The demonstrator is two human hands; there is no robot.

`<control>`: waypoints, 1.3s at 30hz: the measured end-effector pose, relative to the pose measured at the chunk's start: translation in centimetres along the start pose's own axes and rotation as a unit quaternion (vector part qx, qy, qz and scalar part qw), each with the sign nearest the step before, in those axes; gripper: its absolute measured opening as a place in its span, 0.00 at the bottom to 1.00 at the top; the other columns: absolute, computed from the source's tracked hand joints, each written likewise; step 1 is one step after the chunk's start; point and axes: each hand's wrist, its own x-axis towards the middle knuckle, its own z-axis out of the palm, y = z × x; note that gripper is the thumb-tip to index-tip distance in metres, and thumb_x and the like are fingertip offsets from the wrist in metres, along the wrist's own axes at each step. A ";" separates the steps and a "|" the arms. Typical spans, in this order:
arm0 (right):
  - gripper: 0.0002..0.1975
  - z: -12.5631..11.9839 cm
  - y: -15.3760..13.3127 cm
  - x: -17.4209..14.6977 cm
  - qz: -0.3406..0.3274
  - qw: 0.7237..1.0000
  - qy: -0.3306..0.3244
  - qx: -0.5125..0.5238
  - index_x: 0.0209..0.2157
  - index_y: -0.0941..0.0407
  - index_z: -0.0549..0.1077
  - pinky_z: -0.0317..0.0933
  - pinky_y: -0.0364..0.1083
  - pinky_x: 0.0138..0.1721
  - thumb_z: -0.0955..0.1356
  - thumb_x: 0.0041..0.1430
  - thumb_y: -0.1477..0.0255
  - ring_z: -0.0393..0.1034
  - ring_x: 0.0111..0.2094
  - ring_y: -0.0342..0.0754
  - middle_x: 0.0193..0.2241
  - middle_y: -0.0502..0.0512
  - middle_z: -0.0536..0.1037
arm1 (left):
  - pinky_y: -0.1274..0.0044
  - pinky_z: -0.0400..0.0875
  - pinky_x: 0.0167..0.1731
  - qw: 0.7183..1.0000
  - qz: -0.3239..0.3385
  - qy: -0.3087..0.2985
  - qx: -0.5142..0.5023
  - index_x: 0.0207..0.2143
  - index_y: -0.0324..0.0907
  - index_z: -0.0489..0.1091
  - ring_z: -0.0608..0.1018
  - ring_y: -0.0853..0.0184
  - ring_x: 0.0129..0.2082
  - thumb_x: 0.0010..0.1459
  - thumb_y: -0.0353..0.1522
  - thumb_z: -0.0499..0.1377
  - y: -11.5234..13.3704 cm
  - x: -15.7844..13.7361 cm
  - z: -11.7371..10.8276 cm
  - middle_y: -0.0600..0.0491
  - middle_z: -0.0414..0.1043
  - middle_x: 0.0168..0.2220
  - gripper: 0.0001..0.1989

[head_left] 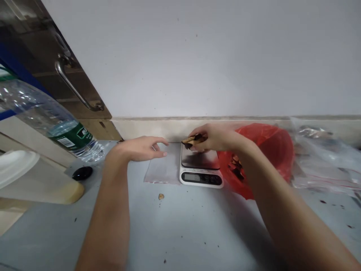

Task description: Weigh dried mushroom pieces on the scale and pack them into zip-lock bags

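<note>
My right hand [210, 137] pinches several dried brown slices [193, 140] with dark edges over the steel plate of a white kitchen scale [200, 177]. The digits on the scale's display are too faint to read. My left hand [145, 148] hovers empty, thumb and fingers apart, by the upper left of a clear plastic zip bag [162, 171] lying flat beside the scale. Right of the scale, an opened red plastic bag [265, 146] holds more dried dark-edged pieces [237, 165], partly hidden behind my right forearm.
Clear zip bags [324, 162] are heaped at the right. A big water bottle [56, 116], a white-lidded container [36, 180] and a black oval object [82, 173] stand or lie at the left. One small slice [161, 196] and crumbs dot the table. A wall borders the back.
</note>
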 end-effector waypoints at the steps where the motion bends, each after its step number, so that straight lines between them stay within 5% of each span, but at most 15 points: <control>1: 0.10 0.4 0.2 0.2 0.008 0.999 0.004 -0.031 0.42 0.55 0.83 0.66 0.42 0.37 0.73 0.57 0.74 0.77 0.37 0.47 0.37 0.52 0.85 | 0.73 0.70 0.50 1.000 -0.004 -0.006 0.000 0.67 0.50 0.64 0.78 0.56 0.56 0.63 0.51 0.54 -0.1 0.2 0.1 0.45 0.76 0.61 0.33; 6: 0.14 1.3 0.1 0.3 0.049 0.993 -0.036 -0.097 0.46 0.53 0.84 0.65 0.43 0.36 0.73 0.58 0.75 0.78 0.40 0.50 0.42 0.55 0.86 | 0.75 0.71 0.40 0.999 0.011 -0.031 0.010 0.50 0.48 0.76 0.82 0.59 0.47 0.60 0.43 0.58 0.7 0.8 0.3 0.50 0.82 0.49 0.19; 11: 0.14 1.0 0.1 -0.2 0.079 0.990 -0.015 -0.114 0.47 0.55 0.84 0.64 0.42 0.35 0.73 0.59 0.75 0.78 0.36 0.48 0.38 0.55 0.86 | 0.77 0.68 0.29 0.995 0.037 -0.095 0.012 0.35 0.45 0.78 0.81 0.62 0.34 0.50 0.32 0.61 2.8 0.6 1.5 0.53 0.83 0.35 0.09; 21: 0.12 0.3 2.2 -0.4 0.073 0.994 0.002 -0.080 0.46 0.55 0.84 0.67 0.42 0.38 0.72 0.60 0.75 0.77 0.37 0.48 0.38 0.54 0.86 | 0.79 0.61 0.21 0.990 0.055 -0.099 0.081 0.27 0.43 0.72 0.73 0.68 0.25 0.38 0.24 0.68 2.8 -0.1 6.2 0.55 0.74 0.31 0.12; 27: 0.17 0.0 2.7 -1.0 0.076 0.996 0.017 -0.045 0.49 0.56 0.82 0.69 0.42 0.44 0.72 0.58 0.80 0.79 0.42 0.49 0.44 0.55 0.86 | 0.77 0.62 0.23 0.992 0.074 -0.101 0.029 0.18 0.42 0.68 0.70 0.69 0.22 0.41 0.22 0.63 1.8 0.5 6.7 0.57 0.68 0.23 0.08; 34: 0.11 -0.4 3.1 -1.3 0.063 0.997 0.027 -0.044 0.44 0.56 0.81 0.68 0.42 0.43 0.72 0.59 0.78 0.78 0.43 0.48 0.43 0.55 0.85 | 0.77 0.63 0.24 0.988 0.110 -0.104 0.009 0.21 0.42 0.70 0.72 0.68 0.25 0.46 0.26 0.63 1.3 0.1 6.3 0.56 0.70 0.25 0.05; 39: 0.06 -0.8 2.6 -1.6 0.049 0.998 0.042 -0.019 0.36 0.56 0.79 0.65 0.41 0.35 0.71 0.58 0.78 0.75 0.34 0.44 0.35 0.52 0.84 | 0.75 0.69 0.37 0.958 0.283 -0.019 -0.047 0.29 0.43 0.74 0.77 0.65 0.36 0.58 0.30 0.60 4.7 -0.2 4.7 0.53 0.76 0.33 0.05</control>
